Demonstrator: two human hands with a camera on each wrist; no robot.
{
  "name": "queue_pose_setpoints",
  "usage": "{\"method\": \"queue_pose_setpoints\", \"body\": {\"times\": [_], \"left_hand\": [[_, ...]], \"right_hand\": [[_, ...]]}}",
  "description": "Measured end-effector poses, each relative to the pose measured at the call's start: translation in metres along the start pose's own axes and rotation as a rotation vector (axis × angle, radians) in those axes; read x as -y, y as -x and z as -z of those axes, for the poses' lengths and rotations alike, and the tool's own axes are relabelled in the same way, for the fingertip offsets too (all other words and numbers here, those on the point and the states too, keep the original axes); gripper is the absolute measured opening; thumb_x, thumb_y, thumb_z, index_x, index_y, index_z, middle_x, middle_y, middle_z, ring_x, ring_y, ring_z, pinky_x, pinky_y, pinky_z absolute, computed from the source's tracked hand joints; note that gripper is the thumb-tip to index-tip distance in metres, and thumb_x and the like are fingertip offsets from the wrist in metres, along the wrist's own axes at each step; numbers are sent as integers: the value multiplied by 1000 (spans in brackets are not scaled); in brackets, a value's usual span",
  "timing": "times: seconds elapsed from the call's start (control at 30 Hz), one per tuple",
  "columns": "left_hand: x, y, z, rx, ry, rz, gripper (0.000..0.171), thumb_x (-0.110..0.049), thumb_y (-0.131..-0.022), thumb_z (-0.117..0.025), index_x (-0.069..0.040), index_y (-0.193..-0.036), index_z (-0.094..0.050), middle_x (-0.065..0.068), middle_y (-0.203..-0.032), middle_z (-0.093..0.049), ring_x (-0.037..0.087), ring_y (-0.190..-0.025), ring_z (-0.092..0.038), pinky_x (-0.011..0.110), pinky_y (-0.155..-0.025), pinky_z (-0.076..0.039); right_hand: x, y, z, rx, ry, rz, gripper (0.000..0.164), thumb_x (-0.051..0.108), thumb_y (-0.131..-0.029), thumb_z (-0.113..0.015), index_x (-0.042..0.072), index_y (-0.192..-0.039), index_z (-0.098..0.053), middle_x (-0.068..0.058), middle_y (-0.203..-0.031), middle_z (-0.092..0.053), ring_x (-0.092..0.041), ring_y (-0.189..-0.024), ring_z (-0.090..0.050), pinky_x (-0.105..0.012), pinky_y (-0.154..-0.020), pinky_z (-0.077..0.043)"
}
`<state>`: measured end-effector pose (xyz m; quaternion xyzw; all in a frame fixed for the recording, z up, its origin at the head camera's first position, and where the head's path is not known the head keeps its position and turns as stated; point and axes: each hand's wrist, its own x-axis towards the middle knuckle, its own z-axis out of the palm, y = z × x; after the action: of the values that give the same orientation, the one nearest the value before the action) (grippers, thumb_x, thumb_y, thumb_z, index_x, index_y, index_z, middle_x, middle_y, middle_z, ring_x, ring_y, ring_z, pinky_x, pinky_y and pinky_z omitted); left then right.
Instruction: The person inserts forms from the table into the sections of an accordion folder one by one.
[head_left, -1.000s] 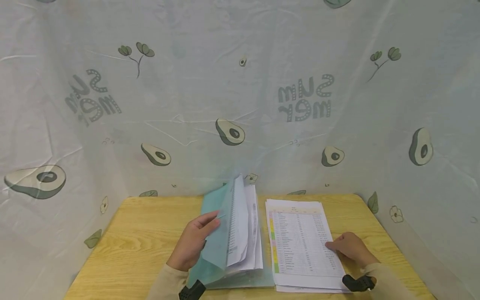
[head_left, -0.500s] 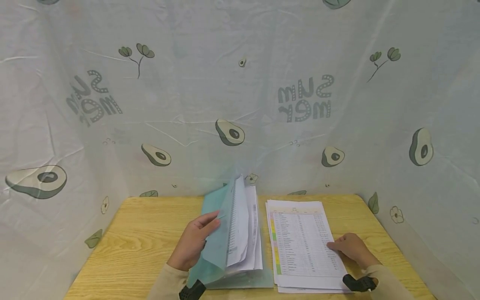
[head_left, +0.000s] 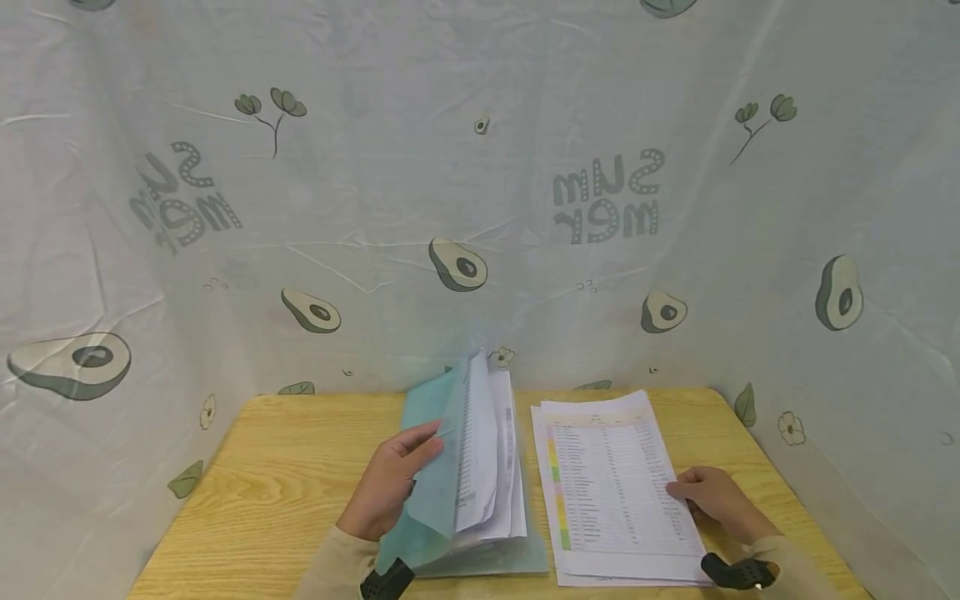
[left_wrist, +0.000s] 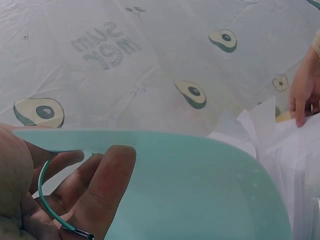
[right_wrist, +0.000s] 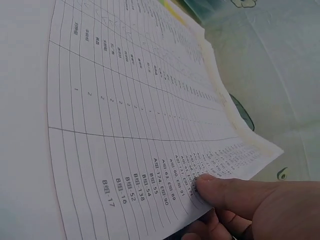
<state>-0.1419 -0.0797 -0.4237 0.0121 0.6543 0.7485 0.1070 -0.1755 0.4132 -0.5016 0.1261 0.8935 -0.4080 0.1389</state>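
My left hand [head_left: 386,483] holds the raised cover of a teal plastic folder [head_left: 435,492] between thumb and fingers. White printed papers [head_left: 480,467] stand partly fanned inside it. In the left wrist view, a teal elastic cord [left_wrist: 44,192] with a metal tip curves across the fingers. To the right of the folder, my right hand [head_left: 716,497] pinches the right edge of a printed table sheet [head_left: 615,483] with coloured cells down its left side. That sheet's far right corner curls up. Other white sheets [head_left: 542,467] lie under it, their left edges showing.
Both the folder and the sheets are on a wood-grain table [head_left: 300,467]. A pale curtain [head_left: 375,167] printed with avocados hangs close behind the table and along both sides. Black straps with cameras sit on both wrists.
My right hand has moved slightly to the right, drawing the top sheet with it. The sheet's far edge has lifted and more of the sheets below shows at left. The left hand stays still.
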Motion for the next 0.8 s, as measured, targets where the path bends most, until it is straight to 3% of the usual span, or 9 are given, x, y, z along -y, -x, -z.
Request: {"method": "queue_pose_setpoints", "body": {"times": [0.2, 0.47, 0.7, 0.8], "left_hand": [[0, 0, 1, 6, 2, -3, 54, -27, -102, -67, -2, -148, -54, 11, -136, -63, 15, -108, -63, 29, -79, -57], [0, 0, 0, 16, 22, -6, 52, -25, -103, -66, -1, -148, -54, 11, -131, -66, 15, -103, -68, 30, -78, -59], [-2, 2, 0, 14, 30, -7, 53, -24, -103, -66, -2, -149, -53, 11, -133, -65, 15, -103, -68, 29, -78, -59], [-3, 3, 0, 12, 28, -4, 53, -25, -103, -67, -2, -149, -53, 10, -132, -66, 15, -102, -67, 29, -76, -58]], "right_hand": [[3, 5, 4, -7, 3, 56, 22, 13, -98, -64, -7, -106, -63, -7, -88, -62, -21, -79, -57, -33, -66, -48], [12, 9, 12, -27, 23, 159, 36, 13, -101, -59, -16, -123, -59, -9, -95, -68, -20, -82, -60, -33, -67, -52], [19, 15, 21, -41, 12, 155, 33, 16, -105, -55, -11, -122, -61, -7, -91, -69, -19, -77, -64, -33, -63, -55], [24, 19, 24, -61, 7, 168, 38, 18, -107, -54, -14, -126, -59, -9, -93, -71, -18, -77, -66, -32, -63, -56]]}}
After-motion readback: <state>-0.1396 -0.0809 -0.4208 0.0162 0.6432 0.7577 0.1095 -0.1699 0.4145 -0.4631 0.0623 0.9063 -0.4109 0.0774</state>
